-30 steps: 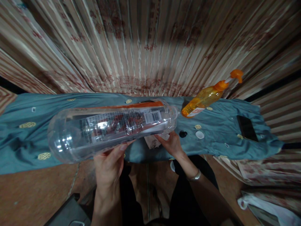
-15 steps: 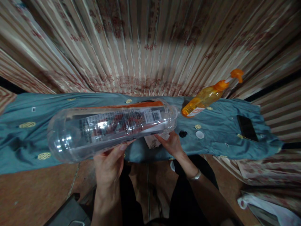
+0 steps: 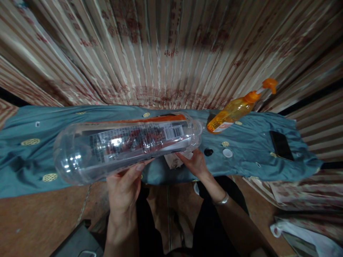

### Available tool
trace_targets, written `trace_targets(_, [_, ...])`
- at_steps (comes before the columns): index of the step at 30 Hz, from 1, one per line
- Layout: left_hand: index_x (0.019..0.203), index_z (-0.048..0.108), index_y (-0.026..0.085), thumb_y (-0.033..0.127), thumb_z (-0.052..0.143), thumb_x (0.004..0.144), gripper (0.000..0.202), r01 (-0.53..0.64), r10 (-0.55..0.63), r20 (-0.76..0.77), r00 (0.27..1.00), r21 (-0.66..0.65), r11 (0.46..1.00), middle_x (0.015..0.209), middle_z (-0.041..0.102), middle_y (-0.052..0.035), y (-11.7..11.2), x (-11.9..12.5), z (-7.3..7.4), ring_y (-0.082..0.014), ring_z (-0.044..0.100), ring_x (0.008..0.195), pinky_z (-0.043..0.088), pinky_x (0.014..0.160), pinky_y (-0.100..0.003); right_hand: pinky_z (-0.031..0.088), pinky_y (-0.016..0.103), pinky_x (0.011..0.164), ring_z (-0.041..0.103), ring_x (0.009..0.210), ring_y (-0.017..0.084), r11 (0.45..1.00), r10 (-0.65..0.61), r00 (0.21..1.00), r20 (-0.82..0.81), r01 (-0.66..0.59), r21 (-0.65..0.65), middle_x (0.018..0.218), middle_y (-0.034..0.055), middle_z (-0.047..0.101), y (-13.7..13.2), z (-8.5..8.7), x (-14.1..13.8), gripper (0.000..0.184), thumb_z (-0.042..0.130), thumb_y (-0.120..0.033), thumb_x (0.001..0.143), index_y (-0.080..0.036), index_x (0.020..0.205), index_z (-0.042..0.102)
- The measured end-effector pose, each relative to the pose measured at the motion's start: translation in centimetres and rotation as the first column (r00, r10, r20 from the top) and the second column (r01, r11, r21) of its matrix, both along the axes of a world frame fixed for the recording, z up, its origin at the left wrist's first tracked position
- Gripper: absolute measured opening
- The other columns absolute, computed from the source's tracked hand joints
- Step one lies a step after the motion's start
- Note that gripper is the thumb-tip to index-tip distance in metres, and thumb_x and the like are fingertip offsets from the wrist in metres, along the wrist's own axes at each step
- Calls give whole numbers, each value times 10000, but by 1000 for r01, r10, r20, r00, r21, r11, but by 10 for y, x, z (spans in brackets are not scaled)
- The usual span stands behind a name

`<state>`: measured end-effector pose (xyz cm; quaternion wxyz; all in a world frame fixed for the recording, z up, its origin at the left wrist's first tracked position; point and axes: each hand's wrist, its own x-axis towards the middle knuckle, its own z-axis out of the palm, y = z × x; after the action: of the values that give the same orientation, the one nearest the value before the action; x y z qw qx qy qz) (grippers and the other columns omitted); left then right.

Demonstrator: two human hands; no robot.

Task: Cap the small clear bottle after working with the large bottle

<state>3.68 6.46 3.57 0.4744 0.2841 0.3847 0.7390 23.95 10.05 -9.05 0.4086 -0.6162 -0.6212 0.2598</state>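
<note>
A large clear plastic bottle point(image 3: 125, 146) with a printed label and barcode lies on its side in the air above a blue cloth-covered table point(image 3: 254, 142). My left hand point(image 3: 124, 187) holds it from beneath near its middle, fingers wrapped up against its wall. My right hand point(image 3: 194, 162) is under the bottle's neck end, fingers curled against it and over a crumpled white paper point(image 3: 174, 161). The fingertips of both hands are partly hidden behind the bottle.
An orange pump bottle point(image 3: 235, 110) stands at the table's back right. A black cap point(image 3: 208, 152) and a white cap point(image 3: 227, 153) lie on the cloth beside my right hand. A dark phone point(image 3: 281, 145) lies further right. Striped curtains hang behind.
</note>
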Motion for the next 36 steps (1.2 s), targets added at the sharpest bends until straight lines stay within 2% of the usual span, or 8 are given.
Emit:
trace_targets(3, [947,701,221,223,915,516,481,-5,5,16,1000,14,1000,962,769,-49,0,0,0,-296,749,920,667,693,-377,596,485,860,726,1010,332,1000,-4,1000,11,4,9,1065,127,759,0,0,0,630,693,-612,782,-179,1228,591])
trace_targets(7, [883,697,235,210,897,534,403,7,-7,11,1000,-6,1000,924,770,-32,0,0,0,-287,753,900,669,697,-388,603,464,838,733,992,332,1000,4,1000,15,-4,15,1062,132,760,0,0,1,644,697,-602,785,-167,1248,589])
trace_targets(17, [833,709,236,240,906,532,360,4,-5,-6,1000,-10,1000,890,774,-36,-2,-1,-1,-303,754,897,672,689,-412,606,500,825,738,964,331,1000,-9,1000,-12,9,-3,1035,119,770,1,-3,1,626,725,-584,758,-188,1228,606])
trace_targets(25, [841,717,225,245,915,530,370,6,-6,-7,1000,15,1000,841,768,-23,0,0,-1,-265,758,797,668,661,-393,607,465,822,742,973,329,1000,-8,1000,-6,8,2,1044,121,771,1,-3,1,622,723,-561,768,-186,1247,598])
trace_targets(32, [870,719,208,246,929,513,415,-10,10,-4,1000,25,1000,851,768,-35,1,0,-1,-260,755,784,666,648,-380,611,465,815,741,981,331,1000,-16,1000,3,16,9,1044,126,774,1,-4,1,615,730,-564,762,-176,1223,612])
trace_targets(36, [868,725,213,256,911,551,370,-1,2,-18,1000,21,1000,881,771,-45,0,-1,-3,-276,757,834,669,672,-395,612,455,817,747,963,320,1000,-8,1000,6,8,17,1045,119,775,1,-4,1,594,725,-547,773,-194,1236,606])
